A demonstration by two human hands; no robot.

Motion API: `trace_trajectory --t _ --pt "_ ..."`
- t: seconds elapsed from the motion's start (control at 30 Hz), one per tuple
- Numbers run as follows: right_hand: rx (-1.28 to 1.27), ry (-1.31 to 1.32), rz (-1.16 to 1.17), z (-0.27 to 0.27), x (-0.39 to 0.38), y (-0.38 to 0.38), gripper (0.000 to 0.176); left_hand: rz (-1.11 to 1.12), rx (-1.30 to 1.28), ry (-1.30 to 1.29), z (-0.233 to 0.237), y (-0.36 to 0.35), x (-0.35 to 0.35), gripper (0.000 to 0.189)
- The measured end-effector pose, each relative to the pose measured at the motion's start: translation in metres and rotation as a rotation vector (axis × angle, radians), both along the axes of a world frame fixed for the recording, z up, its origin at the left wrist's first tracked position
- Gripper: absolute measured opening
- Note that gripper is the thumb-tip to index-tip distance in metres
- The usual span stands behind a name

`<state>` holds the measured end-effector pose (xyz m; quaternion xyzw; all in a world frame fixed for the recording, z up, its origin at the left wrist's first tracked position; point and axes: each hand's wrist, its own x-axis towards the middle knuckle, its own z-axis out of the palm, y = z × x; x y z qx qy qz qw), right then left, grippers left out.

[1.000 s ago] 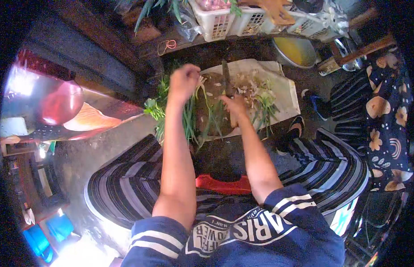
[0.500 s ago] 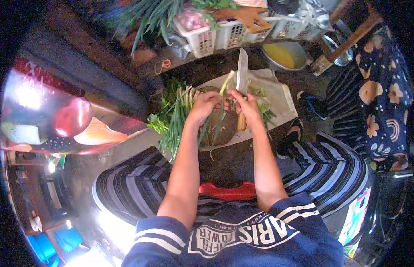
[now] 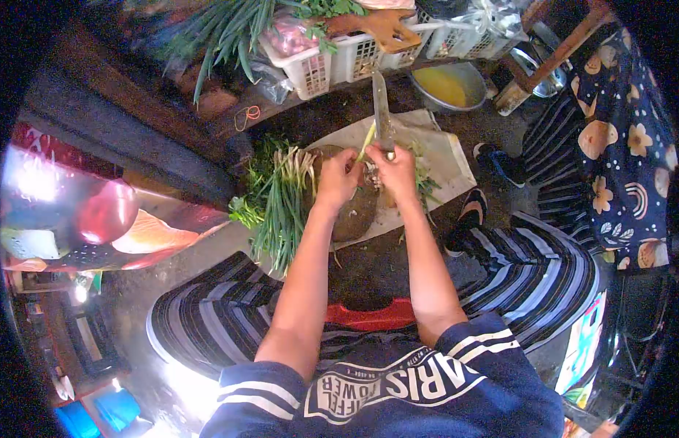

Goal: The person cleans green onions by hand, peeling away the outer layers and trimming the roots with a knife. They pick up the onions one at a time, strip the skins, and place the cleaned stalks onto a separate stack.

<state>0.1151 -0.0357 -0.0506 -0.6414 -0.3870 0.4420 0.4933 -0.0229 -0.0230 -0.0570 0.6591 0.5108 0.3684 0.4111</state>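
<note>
My left hand (image 3: 339, 180) is closed on a spring onion (image 3: 368, 139), whose pale end points up and away from me. Close beside it, my right hand (image 3: 395, 177) grips a knife (image 3: 382, 109) with its blade pointing away. The right thumb and fingertips come up to the onion stalk. Below both hands lies a round brown board (image 3: 352, 225), partly hidden by them. A bunch of spring onions (image 3: 282, 212) lies to the left of the board, with leafy greens (image 3: 244, 212) beside it. Trimmings (image 3: 425, 186) lie on the right.
A pale sheet (image 3: 450, 157) lies under the board. Beyond it are a metal basin (image 3: 471, 77) of yellowish liquid and white baskets (image 3: 310, 74) with a wooden chopping board (image 3: 387, 29) on top. Another person's patterned clothing (image 3: 631, 160) is at right.
My hands have drawn closer together, and the right hand with the knife has turned slightly inward. The onion's long green leaves no longer show hanging below the hands. The whole view has shifted slightly.
</note>
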Motion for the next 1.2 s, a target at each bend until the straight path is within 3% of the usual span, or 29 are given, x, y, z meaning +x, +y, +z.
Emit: trace_trajectory --t 0.1,0.17,0.27,0.33,0.47,0.57,0.67,0.7,0.73,0.83,0.9,0.93,0.97,1.0,1.07,1.2 --pt "0.125 -0.165 -0.011 -0.016 0.006 0.008 0.024 0.052 0.161 0.138 -0.006 -0.002 0.004 0.011" --pt "0.27 -0.297 -0.084 -0.021 0.013 0.01 0.024 0.052 0.099 0.118 -0.004 -0.003 0.006 0.01" --pt "0.193 -0.395 -0.228 -0.022 0.029 0.011 0.023 -0.009 0.039 0.156 0.007 -0.009 0.01 0.011" --pt "0.246 -0.348 -0.267 -0.019 0.04 0.012 0.023 -0.064 -0.213 0.051 0.013 -0.009 0.014 0.008" --pt "0.276 -0.391 -0.351 -0.022 0.062 0.009 0.023 -0.142 -0.149 0.006 0.0 -0.01 0.016 0.004" --pt "0.29 -0.462 -0.396 -0.038 0.083 0.011 0.024 -0.197 -0.266 -0.043 -0.006 -0.006 0.015 0.001" --pt "0.211 -0.438 -0.478 -0.04 0.103 0.006 0.028 -0.241 -0.43 -0.157 -0.018 -0.004 -0.002 0.003" --pt "0.212 -0.434 -0.476 -0.039 0.108 0.006 0.028 -0.246 -0.55 -0.308 -0.015 -0.002 -0.009 0.002" --pt "0.151 -0.482 -0.402 -0.038 0.113 0.007 0.028 -0.25 -0.669 -0.461 -0.012 -0.001 -0.014 0.003" --pt "0.021 -0.567 -0.246 -0.042 0.114 0.003 0.029 -0.275 -0.717 -0.572 -0.006 0.001 -0.02 0.008" --pt "0.193 -0.703 -0.255 -0.045 0.104 0.0 0.03 -0.229 -0.763 -0.598 0.02 -0.001 -0.024 0.011" --pt "0.126 -0.768 -0.296 -0.055 0.103 -0.002 0.031 -0.289 -0.747 -0.594 0.038 0.004 -0.032 0.012" --pt "0.088 -0.612 -0.291 -0.059 0.102 -0.003 0.032 -0.347 -0.718 -0.586 0.062 0.01 -0.039 0.013" --pt "0.15 -0.667 -0.341 -0.076 0.106 -0.002 0.029 -0.297 -0.63 -0.499 0.102 0.01 -0.044 0.018" --pt "-0.03 -0.597 -0.289 -0.051 0.101 -0.011 0.025 -0.201 -0.343 -0.297 0.168 0.018 -0.062 0.018" --pt "0.027 -0.528 -0.293 -0.08 0.105 -0.007 0.026 0.125 0.313 0.307 0.259 0.084 -0.096 0.026"
